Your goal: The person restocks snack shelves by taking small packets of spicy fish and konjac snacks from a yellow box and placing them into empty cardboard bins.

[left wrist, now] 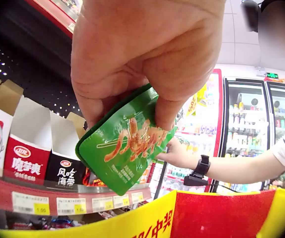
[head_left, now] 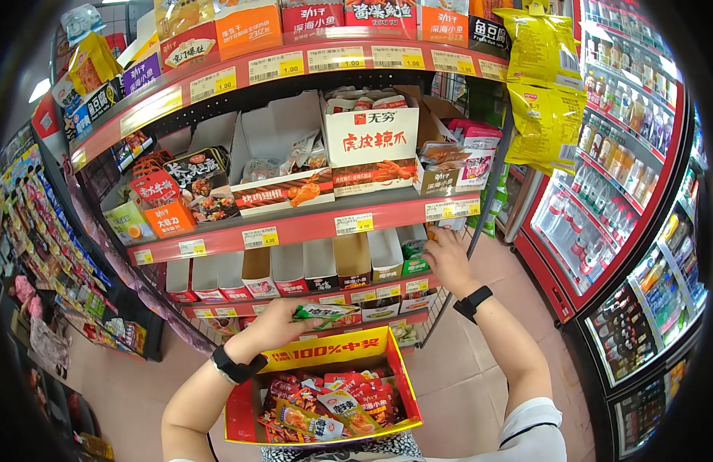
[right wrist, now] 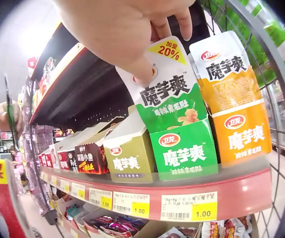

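My left hand (head_left: 275, 327) pinches green snack packets (left wrist: 132, 141) between thumb and fingers, above the front of a red and yellow carton (head_left: 406, 385). The packets' edges overlap, and the front one shows a picture of reddish food. At the right end of a shelf, my right hand (right wrist: 117, 37) grips the white top of a green and white packet (right wrist: 174, 94), thumb in front and fingers behind. This packet stands tilted in a green display box (right wrist: 184, 153). An orange and white packet (right wrist: 226, 74) stands to its right in an orange box (right wrist: 241, 131).
The carton holds several red and orange snack packets (head_left: 337, 408). Display boxes (head_left: 306, 266) line the shelf to the left. A red shelf edge (head_left: 295, 235) with price tags runs above. Wire mesh (right wrist: 276, 99) closes the shelf's right end, and a drinks fridge (head_left: 603, 169) stands beyond.
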### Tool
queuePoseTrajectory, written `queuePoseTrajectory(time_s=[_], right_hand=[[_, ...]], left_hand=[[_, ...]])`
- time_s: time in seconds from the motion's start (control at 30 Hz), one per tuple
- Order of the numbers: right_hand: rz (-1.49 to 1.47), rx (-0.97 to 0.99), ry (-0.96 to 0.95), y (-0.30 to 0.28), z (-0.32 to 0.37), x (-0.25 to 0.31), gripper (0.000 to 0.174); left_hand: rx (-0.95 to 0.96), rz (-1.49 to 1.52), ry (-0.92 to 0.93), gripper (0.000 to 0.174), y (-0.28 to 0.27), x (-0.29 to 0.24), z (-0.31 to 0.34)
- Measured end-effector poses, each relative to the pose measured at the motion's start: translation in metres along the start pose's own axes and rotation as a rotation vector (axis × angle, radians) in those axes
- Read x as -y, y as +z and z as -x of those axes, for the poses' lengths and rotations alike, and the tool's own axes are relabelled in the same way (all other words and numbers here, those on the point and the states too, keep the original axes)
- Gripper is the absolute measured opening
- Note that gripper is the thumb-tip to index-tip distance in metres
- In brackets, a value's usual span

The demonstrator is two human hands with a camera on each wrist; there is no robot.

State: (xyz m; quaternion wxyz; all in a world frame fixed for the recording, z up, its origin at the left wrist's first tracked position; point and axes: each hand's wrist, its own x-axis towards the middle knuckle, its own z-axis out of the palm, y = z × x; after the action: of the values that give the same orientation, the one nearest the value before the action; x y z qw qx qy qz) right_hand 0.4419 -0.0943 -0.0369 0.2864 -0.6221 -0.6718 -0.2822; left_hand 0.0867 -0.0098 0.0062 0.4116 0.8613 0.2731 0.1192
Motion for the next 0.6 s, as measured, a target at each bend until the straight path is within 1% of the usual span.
queuePoseTrajectory(time_s=[0.07, 0.13, 0.2, 0.27, 0.3, 0.33, 0.37, 0.43, 0.5, 0.57, 0.6], right_hand=[[0.024, 0.003, -0.007, 0.001, 0.0, -0.001, 0.018], [0.005, -0.055, -0.018, -0.002, -0.003, 0.0, 0.014], [0.003, -0.088, -0.009, -0.009, -0.006, 0.003, 0.013], [-0.023, -0.152, -0.009, -0.016, -0.008, 0.003, 0.012], [-0.031, -0.144, -0.009, -0.021, -0.008, 0.003, 0.012], [-0.008, -0.192, -0.018, -0.026, -0.009, 0.005, 0.012], [0.006, -0.237, -0.029, -0.032, -0.01, 0.007, 0.013], [-0.075, -0.297, -0.051, -0.048, -0.012, 0.01, 0.017], [-0.169, -0.256, 0.102, -0.072, -0.012, 0.028, 0.016], [-0.368, -0.24, 0.227, -0.088, -0.013, 0.048, 0.01], [-0.455, -0.229, 0.233, -0.094, -0.012, 0.057, 0.009]], left_hand=[[0.004, 0.003, -0.008, 0.024, -0.001, 0.0, 0.001], [0.009, 0.007, -0.017, 0.024, -0.001, 0.002, 0.002], [-0.019, 0.025, 0.029, 0.025, -0.001, 0.009, 0.002], [-0.016, 0.002, 0.023, 0.025, -0.004, 0.011, 0.003], [-0.015, -0.023, 0.021, 0.025, -0.005, 0.011, 0.004], [-0.036, 0.014, 0.066, 0.025, -0.005, 0.013, 0.004], [-0.056, -0.051, 0.064, 0.027, -0.007, 0.014, 0.006], [-0.075, -0.068, -0.018, 0.023, -0.01, 0.013, 0.009], [-0.088, -0.116, -0.056, 0.017, -0.018, -0.012, 0.019], [-0.048, 0.035, -0.207, 0.016, -0.021, -0.017, 0.026], [-0.064, 0.059, -0.106, 0.02, -0.019, -0.005, 0.029]])
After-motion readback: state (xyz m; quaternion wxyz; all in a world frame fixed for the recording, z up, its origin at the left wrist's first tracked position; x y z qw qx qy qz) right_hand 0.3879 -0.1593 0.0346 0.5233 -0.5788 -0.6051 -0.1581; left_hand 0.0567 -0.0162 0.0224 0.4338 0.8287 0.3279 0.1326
